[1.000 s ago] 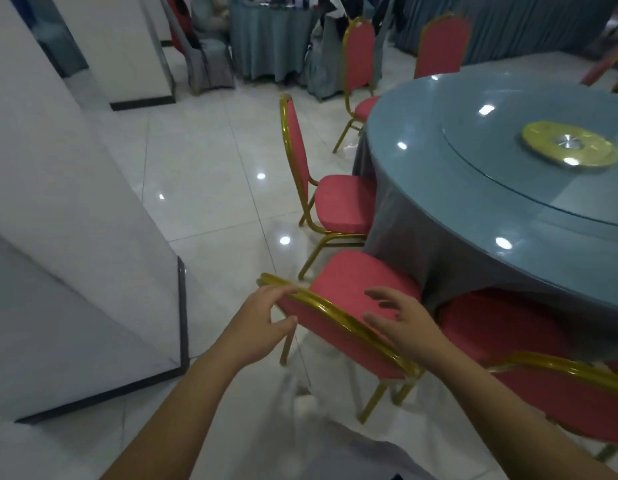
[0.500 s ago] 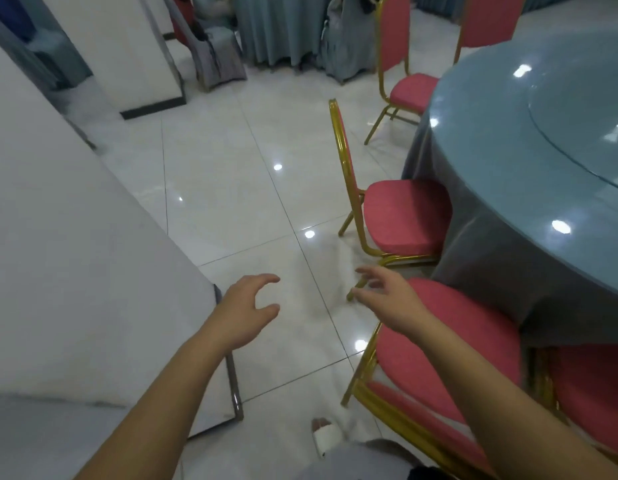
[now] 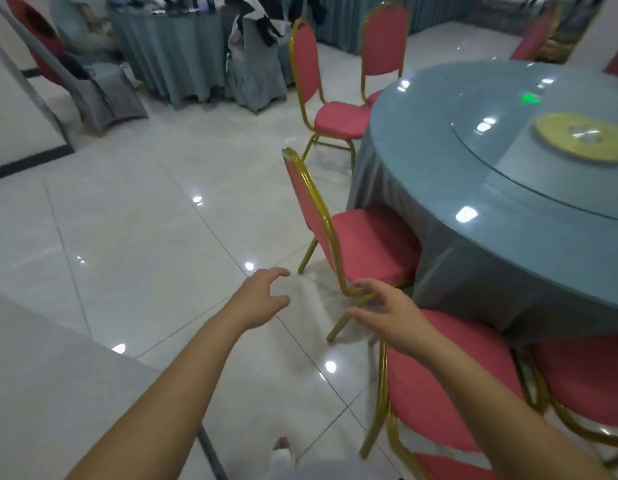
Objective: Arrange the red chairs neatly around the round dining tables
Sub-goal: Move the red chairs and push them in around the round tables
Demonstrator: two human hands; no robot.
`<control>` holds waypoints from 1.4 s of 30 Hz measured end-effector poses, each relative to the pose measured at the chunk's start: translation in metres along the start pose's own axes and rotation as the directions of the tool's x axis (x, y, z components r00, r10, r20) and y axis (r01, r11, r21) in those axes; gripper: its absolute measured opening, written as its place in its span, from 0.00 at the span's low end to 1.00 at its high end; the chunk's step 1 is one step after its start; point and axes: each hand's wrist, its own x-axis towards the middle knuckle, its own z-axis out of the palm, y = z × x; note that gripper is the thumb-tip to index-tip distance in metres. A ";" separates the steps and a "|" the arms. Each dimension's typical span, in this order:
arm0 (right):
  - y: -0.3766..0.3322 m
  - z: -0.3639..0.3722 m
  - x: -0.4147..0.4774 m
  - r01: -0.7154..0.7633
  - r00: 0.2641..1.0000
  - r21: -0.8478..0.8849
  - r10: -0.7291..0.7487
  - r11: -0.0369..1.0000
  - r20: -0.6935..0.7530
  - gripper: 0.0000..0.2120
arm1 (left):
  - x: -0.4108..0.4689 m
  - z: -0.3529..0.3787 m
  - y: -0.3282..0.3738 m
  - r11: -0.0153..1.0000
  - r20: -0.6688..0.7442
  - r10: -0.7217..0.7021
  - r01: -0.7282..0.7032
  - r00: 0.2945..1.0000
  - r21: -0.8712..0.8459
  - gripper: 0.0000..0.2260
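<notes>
Fingers (image 3: pixel 278 273) of the left hand (image 3: pixel 262 301) are curving loosely, thumb apart, and we are logging them as released, holding nothing, above the tiled floor (image 3: pixel 145 237). The right hand (image 3: pixel 392 318) is reaching forward with its fingers (image 3: pixel 366 288) spread and half bent, also gripping nothing. Its fingertips are overlapping the lower gold frame of the middle red chair (image 3: pixel 366 244) in this view, and we are unable to tell whether they are touching it. That chair is standing upright just ahead of both hands, seat partly tucked under the cloth of the round table (image 3: pixel 508 216), back turned toward the open floor. A nearer red chair (image 3: pixel 422 396) is sitting beneath the right forearm, its seat also pushed toward the table edge, with another red seat (image 3: pixel 584 386) just beside it at the right. Farther along the table rim we are seeing a far red chair (image 3: pixel 338 117), seat facing the table. On the tabletop a glass turntable (image 3: pixel 529 168) is carrying a yellow disc (image 3: pixel 583 138). Motion blur is softening the upper right.
</notes>
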 end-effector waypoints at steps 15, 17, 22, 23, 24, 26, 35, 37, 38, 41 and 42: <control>0.014 0.027 0.141 -0.208 0.936 0.114 0.232 0.971 -0.265 0.31 | 0.241 -0.084 0.017 0.946 0.091 0.269 -0.281 0.959 0.165 0.41; 0.012 0.024 0.182 -0.220 0.930 0.118 0.245 0.968 -0.275 0.34 | 0.279 -0.097 0.028 0.930 0.101 0.286 -0.301 0.953 0.210 0.42; 0.001 0.025 0.275 -0.246 0.937 0.164 0.277 0.955 -0.213 0.37 | 0.356 -0.127 0.045 0.812 0.250 0.289 -0.375 0.924 0.447 0.43; -0.001 0.026 0.291 -0.252 0.939 0.165 0.283 0.953 -0.198 0.37 | 0.372 -0.131 0.046 0.783 0.272 0.289 -0.390 0.918 0.485 0.42; -0.003 0.026 0.305 -0.259 0.941 0.164 0.287 0.952 -0.181 0.37 | 0.387 -0.135 0.047 0.754 0.295 0.289 -0.406 0.911 0.516 0.41; -0.008 0.028 0.326 -0.273 0.947 0.138 0.291 0.952 -0.133 0.38 | 0.416 -0.141 0.047 0.696 0.339 0.285 -0.437 0.897 0.570 0.39; -0.004 0.043 0.321 -0.376 0.916 0.260 0.399 0.889 -0.040 0.33 | 0.493 -0.139 0.049 0.403 0.749 0.232 -0.762 0.621 0.507 0.25; -0.006 0.054 0.321 -0.387 0.892 0.253 0.430 0.886 -0.142 0.32 | 0.504 -0.140 0.053 0.351 0.829 0.222 -0.835 0.514 0.424 0.26; -0.008 0.062 0.322 -0.405 0.862 0.231 0.454 0.884 -0.225 0.31 | 0.509 -0.141 0.054 0.334 0.860 0.210 -0.861 0.465 0.384 0.27; -0.018 0.084 0.329 -0.546 0.684 0.205 0.573 0.812 -0.451 0.23 | 0.520 -0.142 0.053 0.299 0.893 0.226 -0.900 0.390 0.317 0.29; -0.021 0.088 0.333 -0.602 0.612 0.219 0.620 0.768 -0.491 0.20 | 0.520 -0.143 0.053 0.283 0.892 0.244 -0.908 0.380 0.309 0.29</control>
